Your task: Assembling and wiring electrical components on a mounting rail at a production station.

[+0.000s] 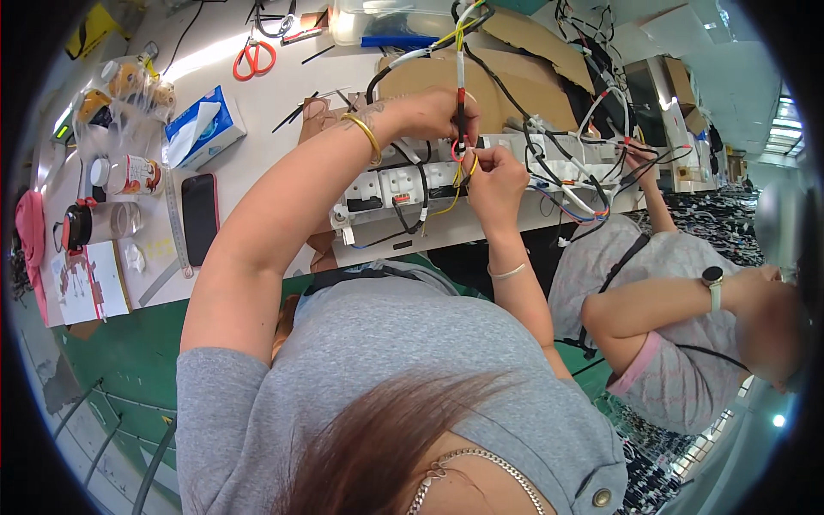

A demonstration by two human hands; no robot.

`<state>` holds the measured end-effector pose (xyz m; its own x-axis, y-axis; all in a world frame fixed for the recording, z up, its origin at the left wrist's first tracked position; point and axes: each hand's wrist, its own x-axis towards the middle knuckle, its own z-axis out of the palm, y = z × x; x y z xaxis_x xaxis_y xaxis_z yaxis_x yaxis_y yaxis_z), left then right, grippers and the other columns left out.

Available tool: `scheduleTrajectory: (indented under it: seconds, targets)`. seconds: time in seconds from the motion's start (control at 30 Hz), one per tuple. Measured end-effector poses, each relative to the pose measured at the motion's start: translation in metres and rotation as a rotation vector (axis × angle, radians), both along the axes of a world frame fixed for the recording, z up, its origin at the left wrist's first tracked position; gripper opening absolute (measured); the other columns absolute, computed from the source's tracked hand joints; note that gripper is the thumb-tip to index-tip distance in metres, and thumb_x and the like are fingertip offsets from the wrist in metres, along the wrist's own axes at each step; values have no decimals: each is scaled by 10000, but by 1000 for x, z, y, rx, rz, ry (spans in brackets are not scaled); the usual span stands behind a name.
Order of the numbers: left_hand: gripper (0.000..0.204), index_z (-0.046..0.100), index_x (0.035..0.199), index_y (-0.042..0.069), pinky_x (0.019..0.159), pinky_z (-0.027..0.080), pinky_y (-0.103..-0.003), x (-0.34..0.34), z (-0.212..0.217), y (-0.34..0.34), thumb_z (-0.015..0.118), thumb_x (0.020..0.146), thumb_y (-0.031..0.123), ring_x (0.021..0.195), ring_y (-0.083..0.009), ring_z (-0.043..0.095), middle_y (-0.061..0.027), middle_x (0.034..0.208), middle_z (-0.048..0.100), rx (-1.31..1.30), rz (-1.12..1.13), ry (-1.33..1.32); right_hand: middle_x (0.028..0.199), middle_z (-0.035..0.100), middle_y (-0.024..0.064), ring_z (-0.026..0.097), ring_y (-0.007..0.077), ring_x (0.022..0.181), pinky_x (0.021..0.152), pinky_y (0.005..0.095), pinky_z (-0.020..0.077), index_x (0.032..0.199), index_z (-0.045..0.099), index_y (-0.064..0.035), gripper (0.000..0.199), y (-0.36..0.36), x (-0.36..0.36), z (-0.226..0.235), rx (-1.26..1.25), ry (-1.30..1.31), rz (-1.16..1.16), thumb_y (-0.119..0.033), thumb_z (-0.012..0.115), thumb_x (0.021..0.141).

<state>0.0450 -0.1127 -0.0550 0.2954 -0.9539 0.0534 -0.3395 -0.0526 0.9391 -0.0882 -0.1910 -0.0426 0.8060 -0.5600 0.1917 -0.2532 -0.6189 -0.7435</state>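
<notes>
Above a long white terminal rail (399, 189) with wires attached, my two hands meet. My left hand (439, 113) is closed, its fingers pinched round a black cable (461, 107) that hangs from above with a red band on it. Just below, my right hand (498, 182) is pinched too, at the cable's lower end, with a looped yellow wire (455, 199) by its thumb and fingertips. A small red loop of wire (457, 151) shows between the hands. Fingers partly hide the exact point of contact.
Brown cardboard (524, 86) lies behind the rail. On the left are orange-handled scissors (254, 60), a tissue box (206, 129), a phone (201, 219), a steel ruler (178, 225) and bottles (129, 174). At right, a co-worker (678, 335) sits close, one hand (642, 163) near more wires.
</notes>
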Motion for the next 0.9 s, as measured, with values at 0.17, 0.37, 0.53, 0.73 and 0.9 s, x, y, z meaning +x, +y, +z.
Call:
scheduleTrajectory:
  seconds: [0.17, 0.37, 0.53, 0.73, 0.9]
  targets:
    - [169, 533, 731, 9, 623, 415, -235, 0, -11, -2, 458, 635, -109, 665, -107, 523, -52, 675, 565, -48, -65, -35, 520, 546, 112, 534, 156, 465, 447, 260, 401, 635, 563, 21, 131, -4, 0, 3, -103, 83, 56, -96, 621, 630]
    - [126, 547, 715, 28, 619, 430, -246, -2, -6, 12, 537, 632, -66, 659, -122, 536, -33, 690, 570, 94, -20, -4, 563, 544, 131, 543, 246, 514, 475, 317, 416, 615, 544, -3, 106, 0, -2, -4, -148, 69, 77, -93, 595, 637]
    - [115, 541, 681, 11, 607, 430, -250, -2, 1, 9, 533, 624, -89, 681, -136, 524, -57, 685, 546, 127, -11, -43, 603, 548, 133, 537, 293, 581, 524, 361, 419, 612, 536, -28, 48, 6, -3, -4, -196, 52, 44, -70, 540, 637]
    - [147, 540, 687, 44, 670, 413, -292, 8, 2, 2, 549, 593, -70, 784, -218, 509, -91, 841, 535, -3, -94, -358, 635, 540, 151, 535, 302, 611, 543, 382, 420, 628, 537, -35, 95, -7, 5, -2, 41, 109, 71, -121, 503, 651]
    - [180, 543, 684, 30, 690, 403, -274, 5, -4, 8, 570, 543, -79, 811, -213, 503, -86, 858, 501, 80, 30, -233, 571, 507, 181, 526, 337, 582, 521, 419, 413, 626, 514, -28, 118, 4, 6, -24, 34, 22, 99, -138, 475, 639]
